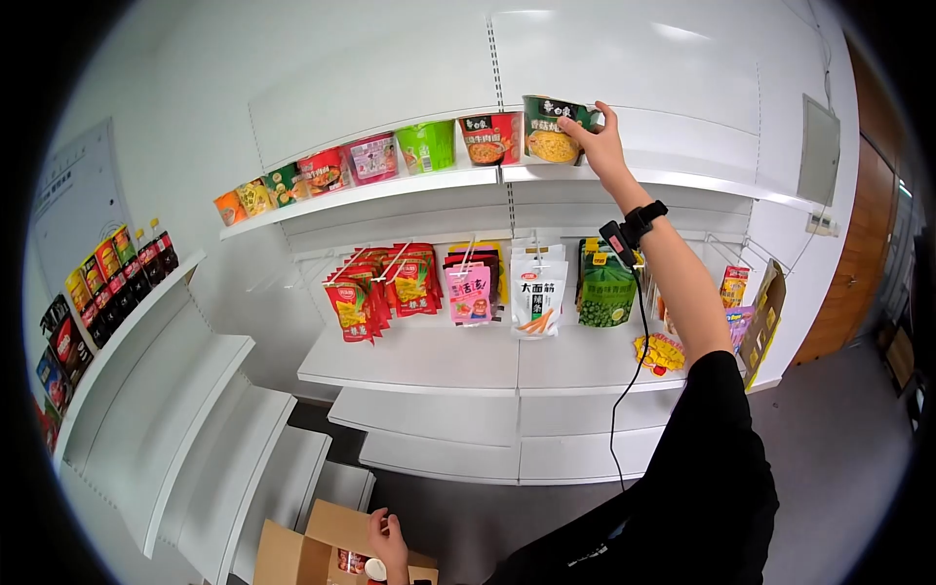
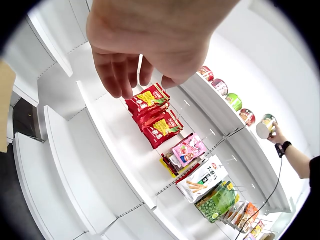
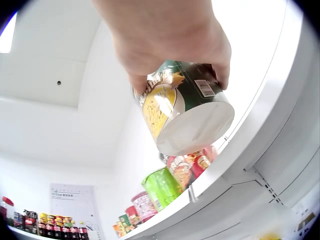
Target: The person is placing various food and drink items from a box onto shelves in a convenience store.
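Observation:
My right hand [image 1: 606, 148] grips a dark green instant noodle cup [image 1: 552, 144] by its sides, at the right end of the row on the top shelf [image 1: 663, 173]. From the right wrist view, the cup's white base [image 3: 197, 131] shows, tipped toward the camera and overlapping the shelf front. Beside it stands a red and black noodle cup [image 1: 487, 141], then a bright green one [image 1: 426, 146]. Down at the lower left, my left hand [image 1: 389, 546] hangs with loosely bent fingers over an open cardboard box [image 1: 283, 551]. In the left wrist view that hand [image 2: 150, 40] holds nothing.
Red snack bags [image 1: 356, 297], a pink bag [image 1: 470, 292], a white bag [image 1: 538, 292] and green bags [image 1: 606, 288] hang on hooks below. Bottles and cans [image 1: 102, 268] line the left shelf. A black cable [image 1: 616, 409] trails from my right wrist.

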`<state>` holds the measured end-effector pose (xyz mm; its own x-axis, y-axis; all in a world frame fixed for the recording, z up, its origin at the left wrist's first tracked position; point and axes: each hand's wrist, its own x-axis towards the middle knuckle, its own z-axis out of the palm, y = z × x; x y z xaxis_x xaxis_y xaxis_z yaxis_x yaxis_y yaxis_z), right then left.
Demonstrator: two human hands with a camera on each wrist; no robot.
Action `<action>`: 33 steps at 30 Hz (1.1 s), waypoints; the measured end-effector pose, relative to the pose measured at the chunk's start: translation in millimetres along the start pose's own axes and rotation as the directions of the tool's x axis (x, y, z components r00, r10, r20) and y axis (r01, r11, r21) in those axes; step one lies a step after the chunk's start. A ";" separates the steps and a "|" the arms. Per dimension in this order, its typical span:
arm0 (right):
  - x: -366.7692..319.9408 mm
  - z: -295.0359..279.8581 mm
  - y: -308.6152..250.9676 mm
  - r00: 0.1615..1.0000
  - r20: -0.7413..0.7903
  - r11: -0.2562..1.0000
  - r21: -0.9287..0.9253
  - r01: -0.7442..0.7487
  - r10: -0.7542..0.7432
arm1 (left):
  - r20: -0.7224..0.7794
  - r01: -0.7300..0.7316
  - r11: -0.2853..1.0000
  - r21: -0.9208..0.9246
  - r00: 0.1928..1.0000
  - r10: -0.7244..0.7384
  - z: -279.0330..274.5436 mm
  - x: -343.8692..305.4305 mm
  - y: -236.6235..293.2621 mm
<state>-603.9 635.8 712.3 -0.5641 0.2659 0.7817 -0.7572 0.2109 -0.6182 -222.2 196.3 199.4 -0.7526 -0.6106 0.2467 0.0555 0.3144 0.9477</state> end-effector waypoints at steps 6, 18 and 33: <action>26.7 -4.4 27.5 1.000 -0.009 0.975 -0.220 0.007 -0.009 | -0.044 -0.024 1.000 -0.019 0.999 0.023 1.4 -4.4 6.5; 35.0 8.3 33.5 0.999 0.006 0.920 -0.389 0.044 -0.046 | -0.103 0.031 0.999 0.016 0.994 -0.029 5.7 -13.2 -6.7; 54.1 9.6 55.1 0.996 0.046 0.894 -0.440 0.084 -0.071 | -0.088 -0.023 0.999 0.043 0.996 0.027 11.4 -9.4 -2.3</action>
<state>-679.3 652.8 721.3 -0.5232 0.2067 0.8267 -0.5795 0.6250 -0.5230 -222.8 209.5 192.6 -0.6904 -0.6632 0.2891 0.0452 0.3593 0.9321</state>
